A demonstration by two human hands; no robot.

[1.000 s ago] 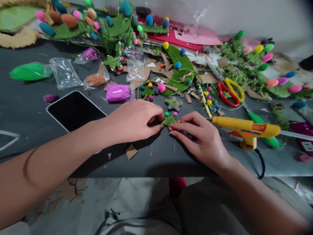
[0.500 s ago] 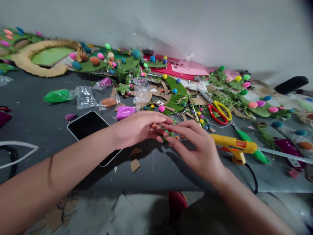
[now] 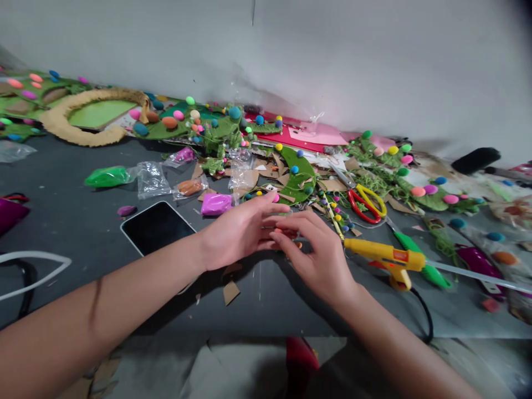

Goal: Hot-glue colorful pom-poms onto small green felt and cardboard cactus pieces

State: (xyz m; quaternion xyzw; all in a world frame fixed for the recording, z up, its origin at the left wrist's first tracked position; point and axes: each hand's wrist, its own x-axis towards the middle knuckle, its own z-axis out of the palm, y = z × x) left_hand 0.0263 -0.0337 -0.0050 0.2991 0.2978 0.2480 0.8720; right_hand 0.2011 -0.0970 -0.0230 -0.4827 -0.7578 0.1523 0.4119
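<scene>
My left hand (image 3: pixel 235 233) is turned with its palm partly up, its fingers stretched out to the right. My right hand (image 3: pixel 318 257) meets those fingers, thumb and forefinger pinched around a small orange ball (image 3: pixel 278 231), probably soft clay. Another orange bit (image 3: pixel 298 245) shows just behind the right fingers; what it belongs to is hidden. Under my left forearm lies a phone (image 3: pixel 160 224) with a dark screen. Just beyond my left hand is a purple clay packet (image 3: pixel 216 204). A yellow hot glue gun (image 3: pixel 384 255) lies right of my right hand.
Red-and-yellow scissors (image 3: pixel 366 202) and a green-handled cutter (image 3: pixel 434 276) lie at the right. Behind are a green felt crescent (image 3: pixel 302 174) with colored balls, cardboard scraps (image 3: pixel 245 180), a green clay packet (image 3: pixel 108 176) and a tan ring (image 3: pixel 62 122) against the wall.
The left hand has turned its palm up more and its fingers have straightened. The green piece between the hands is now mostly hidden. The view has shifted slightly.
</scene>
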